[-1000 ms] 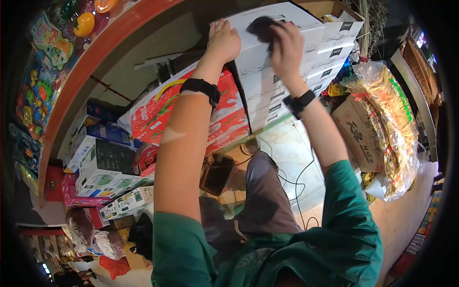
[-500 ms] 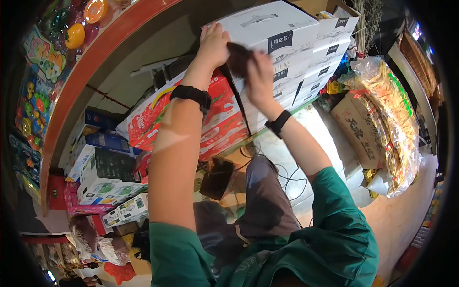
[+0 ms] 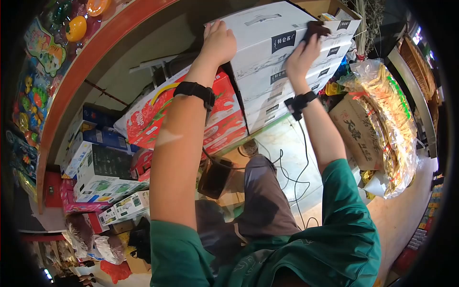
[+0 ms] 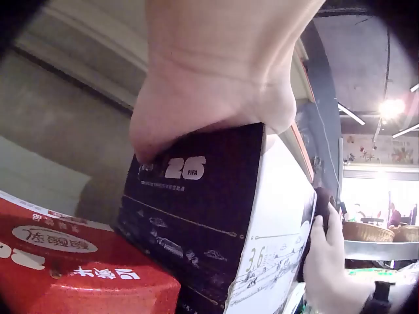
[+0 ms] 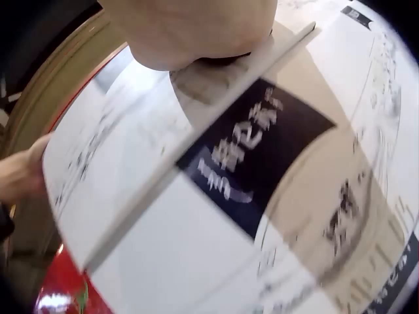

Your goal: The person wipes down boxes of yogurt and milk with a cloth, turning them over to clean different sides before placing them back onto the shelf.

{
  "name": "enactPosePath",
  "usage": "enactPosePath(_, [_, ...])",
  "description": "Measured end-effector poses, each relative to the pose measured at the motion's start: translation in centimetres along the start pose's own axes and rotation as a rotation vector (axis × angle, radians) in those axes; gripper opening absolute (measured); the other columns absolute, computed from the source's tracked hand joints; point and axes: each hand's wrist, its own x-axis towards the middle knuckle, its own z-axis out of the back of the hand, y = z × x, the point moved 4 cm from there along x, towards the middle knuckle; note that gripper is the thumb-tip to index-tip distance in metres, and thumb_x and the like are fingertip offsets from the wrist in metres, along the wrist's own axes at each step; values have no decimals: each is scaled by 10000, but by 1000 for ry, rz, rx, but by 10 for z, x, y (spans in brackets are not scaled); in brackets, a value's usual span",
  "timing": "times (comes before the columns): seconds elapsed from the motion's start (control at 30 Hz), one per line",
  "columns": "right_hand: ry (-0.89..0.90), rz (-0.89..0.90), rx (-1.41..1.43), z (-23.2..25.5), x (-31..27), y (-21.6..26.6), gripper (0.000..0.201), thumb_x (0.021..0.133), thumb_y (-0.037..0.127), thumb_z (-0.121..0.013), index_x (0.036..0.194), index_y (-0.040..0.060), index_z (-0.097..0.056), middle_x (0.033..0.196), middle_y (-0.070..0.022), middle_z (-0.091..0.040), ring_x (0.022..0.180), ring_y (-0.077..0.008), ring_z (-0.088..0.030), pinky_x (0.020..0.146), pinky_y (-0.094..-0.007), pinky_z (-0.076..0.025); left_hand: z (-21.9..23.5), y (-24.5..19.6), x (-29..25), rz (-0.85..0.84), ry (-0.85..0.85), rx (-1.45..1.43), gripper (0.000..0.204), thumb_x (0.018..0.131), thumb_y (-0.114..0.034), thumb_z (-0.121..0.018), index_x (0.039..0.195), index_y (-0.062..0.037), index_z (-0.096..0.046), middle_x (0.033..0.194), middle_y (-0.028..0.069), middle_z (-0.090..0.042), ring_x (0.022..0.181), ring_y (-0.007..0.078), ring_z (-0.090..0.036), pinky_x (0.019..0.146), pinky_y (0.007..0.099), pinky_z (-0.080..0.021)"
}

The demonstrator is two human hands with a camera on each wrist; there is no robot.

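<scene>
My left hand [image 3: 217, 45] rests on the left edge of the top white milk carton [image 3: 260, 43]. In the left wrist view its palm heel sits over that carton's dark end panel [image 4: 190, 203]; the fingertips are hidden there. My right hand [image 3: 305, 58] holds a dark cloth [image 3: 317, 29] against the stack's front face, near the upper right corner of the top carton. Seen from the left wrist, the right hand [image 4: 330, 255] has its fingers bent over the cloth [image 4: 322, 203]. Several white cartons are stacked below.
Red patterned cartons [image 3: 224, 103] stand left of the white stack, close by my left forearm. On the right are a brown cardboard box [image 3: 356, 129] and a plastic-wrapped bundle [image 3: 394, 134]. A black cable [image 3: 303, 158] runs down from my right wrist to the floor.
My right hand swept the cloth left across the top carton, then back right along its front to the upper right corner. The left hand stays at the carton's left edge.
</scene>
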Motion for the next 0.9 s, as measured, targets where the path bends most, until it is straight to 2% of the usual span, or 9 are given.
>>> enactPosePath(0.17, [180, 274, 128, -10, -96, 78, 513, 772, 8, -580, 1280, -11, -510, 1333, -223, -420, 1261, -401, -381, 1066, -508, -279, -2, 2, 1, -73, -12, 9, 506, 957, -226, -298, 1294, 133, -414, 1410, 296, -380, 1386, 354, -275, 1173, 418, -138])
enactPosePath(0.3, [256, 309, 87, -4, -130, 97, 425, 746, 30, -610, 1171, 22, -602, 1307, -176, -456, 1270, -367, -399, 1048, -492, -319, -9, 16, 13, -178, 21, 168, 492, 953, -215, -297, 1276, 129, -435, 1401, 297, -390, 1373, 370, -291, 1169, 427, -149])
enactPosePath(0.43, [249, 308, 89, -5, -107, 75, 481, 748, -3, -572, 1228, 18, -558, 1330, -193, -437, 1280, -371, -385, 1058, -490, -308, -12, 16, 11, -341, -49, 351, 368, 933, -130, -310, 1081, 107, -549, 1316, 308, -460, 1306, 422, -370, 1128, 461, -244])
enactPosePath(0.47, [220, 271, 68, -7, -94, 65, 504, 755, -18, -553, 1258, 11, -532, 1340, -202, -429, 1289, -376, -374, 1065, -494, -296, -22, 28, 18, -267, -132, 211, 368, 933, -127, -309, 1073, 109, -553, 1327, 304, -452, 1313, 424, -359, 1127, 463, -247])
enactPosePath(0.57, [69, 43, -26, -2, -48, 9, 478, 897, 23, -460, 1353, -78, -358, 1417, -316, -306, 1299, -461, -305, 1089, -523, -220, -15, 32, 19, -278, -129, 87, 387, 938, -136, -302, 1114, 116, -538, 1350, 303, -433, 1324, 413, -348, 1136, 454, -234])
enactPosePath(0.6, [58, -65, -40, 1, -32, -11, 470, 919, 50, -461, 1355, -83, -346, 1394, -338, -316, 1281, -477, -306, 1083, -522, -221, -20, 36, 21, -320, -105, 201, 402, 941, -148, -297, 1138, 120, -524, 1357, 303, -426, 1328, 409, -343, 1139, 449, -227])
enactPosePath(0.67, [50, -40, -80, 11, -11, -39, 465, 923, 57, -459, 1354, -76, -343, 1358, -342, -345, 1244, -480, -327, 1066, -512, -242, -26, 44, 26, -410, -61, 430, 435, 948, -170, -287, 1186, 128, -495, 1370, 303, -414, 1336, 401, -333, 1146, 438, -212])
enactPosePath(0.8, [159, -103, -37, 13, -8, -55, 391, 904, 43, -475, 1267, -86, -410, 1290, -330, -392, 1198, -466, -360, 1054, -485, -261, -27, 45, 25, -297, -112, 189, 468, 955, -198, -283, 1236, 131, -461, 1388, 302, -397, 1343, 396, -324, 1151, 429, -201])
enactPosePath(0.9, [208, 79, -62, 5, -40, -22, 294, 884, 20, -484, 1158, -85, -474, 1249, -296, -422, 1160, -455, -387, 1037, -467, -290, -22, 39, 23, -278, -113, 153, 469, 956, -201, -285, 1241, 127, -459, 1390, 300, -395, 1342, 395, -325, 1151, 428, -201])
